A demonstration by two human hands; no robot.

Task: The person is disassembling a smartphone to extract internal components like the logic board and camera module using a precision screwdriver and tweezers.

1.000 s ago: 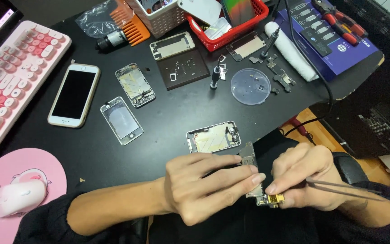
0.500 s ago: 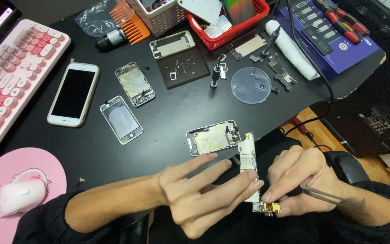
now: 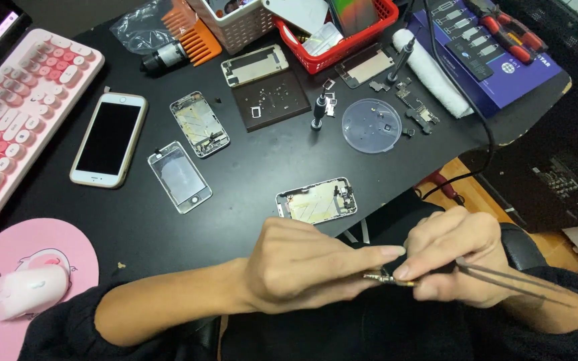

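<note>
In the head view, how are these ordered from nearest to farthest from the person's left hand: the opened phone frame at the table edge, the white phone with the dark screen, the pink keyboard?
From the left hand:
1. Opened phone frame, just above the hand, at the table edge.
2. White phone, up and to the left.
3. Pink keyboard, far left edge.

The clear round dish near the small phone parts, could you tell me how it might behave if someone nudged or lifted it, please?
The clear round dish looks thin and shallow, so it is probably light and would slide easily on the smooth black table. Tiny loose parts lie inside, so a tilt would likely spill them. Lying flat, it seems unlikely to roll.
</note>
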